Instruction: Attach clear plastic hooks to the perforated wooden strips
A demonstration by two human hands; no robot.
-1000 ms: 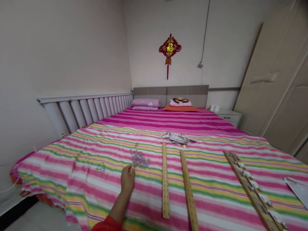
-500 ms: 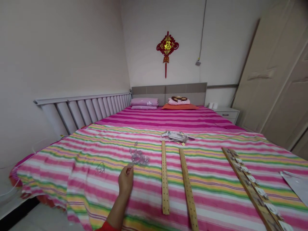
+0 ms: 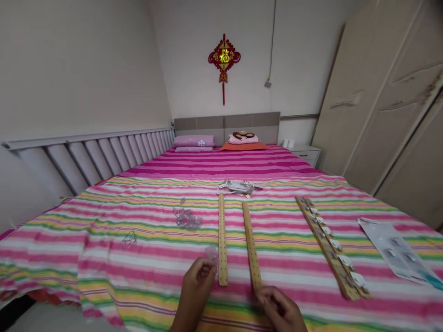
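Observation:
My left hand [image 3: 200, 282] is closed in a pinch at a small clear plastic bag [image 3: 211, 251], just left of a wooden strip with rows of holes [image 3: 223, 240]. My right hand [image 3: 281, 308] has its fingers closed at the near end of a second holed wooden strip [image 3: 252, 244]. That strip lies on the striped sheet, slightly slanted. Beyond my left hand is a loose pile of small clear plastic bags [image 3: 187, 218].
On the right lies a wooden board with several white cards [image 3: 327, 249], with clear packaging [image 3: 394, 249] beyond it. A bundle of packets [image 3: 238, 186] lies past the strips. A thin wire-like tangle [image 3: 129, 239] is at left. A radiator [image 3: 104, 157] lines the left wall.
My left hand has moved from the plastic pile toward me and right, with a clear bag at its fingers. My right hand has come into view at the second strip. The view has shifted right.

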